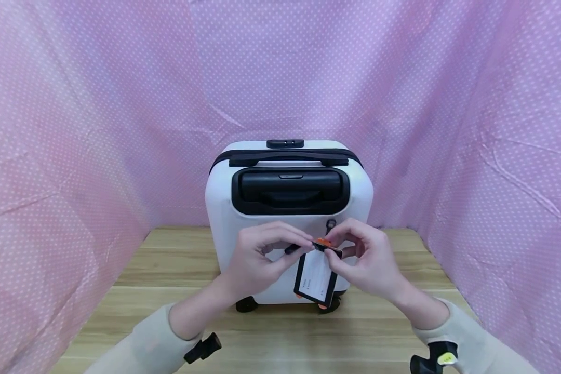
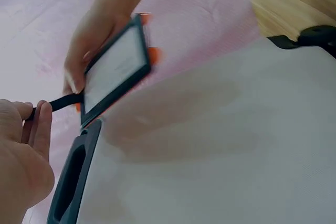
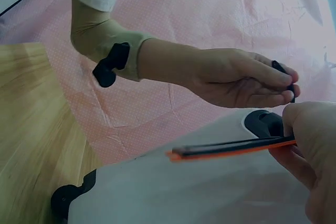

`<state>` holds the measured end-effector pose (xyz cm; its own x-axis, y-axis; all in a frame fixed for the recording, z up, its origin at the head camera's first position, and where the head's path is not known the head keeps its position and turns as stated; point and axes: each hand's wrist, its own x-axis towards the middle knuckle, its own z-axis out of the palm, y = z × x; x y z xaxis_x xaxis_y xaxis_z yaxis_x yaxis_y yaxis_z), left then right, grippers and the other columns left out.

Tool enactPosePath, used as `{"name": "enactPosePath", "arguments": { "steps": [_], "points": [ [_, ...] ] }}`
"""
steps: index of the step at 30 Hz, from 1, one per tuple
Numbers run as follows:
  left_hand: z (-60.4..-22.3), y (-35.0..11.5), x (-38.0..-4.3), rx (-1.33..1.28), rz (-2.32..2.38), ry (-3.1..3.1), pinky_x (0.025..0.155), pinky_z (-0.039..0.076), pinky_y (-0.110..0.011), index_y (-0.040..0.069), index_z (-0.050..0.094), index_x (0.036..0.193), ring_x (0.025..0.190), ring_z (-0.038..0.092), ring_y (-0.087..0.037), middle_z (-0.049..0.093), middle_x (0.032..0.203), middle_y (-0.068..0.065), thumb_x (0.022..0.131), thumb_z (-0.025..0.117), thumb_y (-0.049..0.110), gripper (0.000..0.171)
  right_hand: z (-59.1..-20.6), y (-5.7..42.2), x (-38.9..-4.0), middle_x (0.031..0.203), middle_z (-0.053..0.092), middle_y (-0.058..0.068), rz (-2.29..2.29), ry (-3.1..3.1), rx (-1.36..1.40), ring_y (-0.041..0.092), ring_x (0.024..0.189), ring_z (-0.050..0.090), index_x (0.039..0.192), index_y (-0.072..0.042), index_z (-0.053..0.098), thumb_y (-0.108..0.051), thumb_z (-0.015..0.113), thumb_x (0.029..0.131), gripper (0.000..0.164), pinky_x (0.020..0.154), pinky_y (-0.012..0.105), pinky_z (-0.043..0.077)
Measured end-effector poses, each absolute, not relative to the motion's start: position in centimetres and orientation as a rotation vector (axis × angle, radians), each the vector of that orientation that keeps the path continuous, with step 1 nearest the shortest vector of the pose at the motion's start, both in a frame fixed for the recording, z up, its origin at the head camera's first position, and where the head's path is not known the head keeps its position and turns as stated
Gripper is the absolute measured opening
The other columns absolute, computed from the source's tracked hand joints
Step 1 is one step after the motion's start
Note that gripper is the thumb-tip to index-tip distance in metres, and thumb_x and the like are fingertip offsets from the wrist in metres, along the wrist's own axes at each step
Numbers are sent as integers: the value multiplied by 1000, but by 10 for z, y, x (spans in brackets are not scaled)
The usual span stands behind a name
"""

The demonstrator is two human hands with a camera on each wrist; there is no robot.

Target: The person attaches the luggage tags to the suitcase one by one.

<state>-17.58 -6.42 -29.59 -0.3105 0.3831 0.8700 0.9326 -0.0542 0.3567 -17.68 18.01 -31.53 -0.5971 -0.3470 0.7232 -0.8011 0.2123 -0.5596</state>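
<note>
Two hands of ours work close together: our left hand [image 1: 257,257] pinches a black strap [image 2: 65,101] near its end between thumb and fingers, and our right hand [image 1: 366,257] pinches the upper end of a black-framed luggage tag [image 1: 315,275], just beside the left fingertips. The tag hangs tilted below our right grip, its white card toward us and orange bits showing at its edges; the strap runs from its top across to our left fingers. Behind both grips we have a white suitcase [image 1: 224,223], upright, its black pull handle [image 1: 290,183] above our fingers and a wheel [image 1: 246,305] below them. Lower than our hands lies a wooden tabletop [image 1: 168,270]; beyond the suitcase hangs pink dotted cloth [image 1: 280,67].
</note>
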Motion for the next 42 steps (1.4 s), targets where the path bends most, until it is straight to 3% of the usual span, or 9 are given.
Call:
{"name": "enactPosePath", "arguments": {
  "steps": [8,12,17,22,27,31,36,39,42],
  "points": [
    [-279,-67,-177,-1388,-1630,-1710,81,67,-39,-8,74,103,90,81,-19,76,97,-26,88,73,-18,18,-324,179,-168,92,72,5,1235,-1915,1144,7,81,68,99,-10,72,17,76,75,36,61,18,61],
    [-271,-68,-177,-1402,-1642,-1723,79,67,-39,-8,74,102,88,80,-16,76,96,-26,88,72,-19,17,-327,180,-170,89,69,7,1233,-1781,1236,8,78,66,99,-3,71,15,74,75,30,61,17,59],
    [-259,-70,-174,-1450,-1605,-1745,81,66,-34,-7,75,99,89,76,-12,76,95,-24,87,73,-18,16,-326,181,-175,86,65,10,1234,-1661,1277,10,77,62,95,6,69,17,69,78,20,67,17,56],
    [-251,-72,-173,-1445,-1582,-1764,82,66,-34,-6,74,97,88,75,-13,75,94,-22,87,72,-17,16,-323,183,-178,89,66,12,1213,-1685,1271,12,83,65,96,4,70,21,65,76,27,77,16,58],
    [-246,-72,-175,-1413,-1612,-1790,81,66,-37,-7,74,98,85,75,-14,74,93,-24,89,68,-15,13,-323,184,-181,110,72,13,1060,-1727,1316,20,111,67,103,0,71,14,64,75,32,104,21,54],
    [-241,-71,-175,-1411,-1653,-1799,81,66,-36,-8,72,96,83,75,-13,73,91,-26,90,66,-14,11,-323,183,-185,136,67,18,977,-1705,1452,28,140,57,112,3,68,13,60,74,40,122,30,43],
    [-231,-70,-176,-1433,-1703,-1773,79,66,-34,-11,70,94,82,74,-10,72,90,-27,88,64,-14,8,-322,178,-193,160,48,24,958,-1608,1697,30,156,42,127,13,55,9,57,88,39,127,34,39],
    [-225,-70,-179,-1438,-1730,-1770,77,66,-32,-13,68,93,81,74,-9,71,90,-29,88,64,-14,7,-321,173,-197,163,44,23,947,-1538,1755,29,158,41,131,14,49,2,58,97,37,127,35,39],
    [-220,-70,-179,-1440,-1745,-1784,75,66,-31,-14,68,94,78,74,-10,70,90,-30,88,63,-14,7,-318,170,-200,162,47,22,947,-1494,1756,28,156,44,132,13,48,-4,61,100,39,126,35,41]
  ]
}}
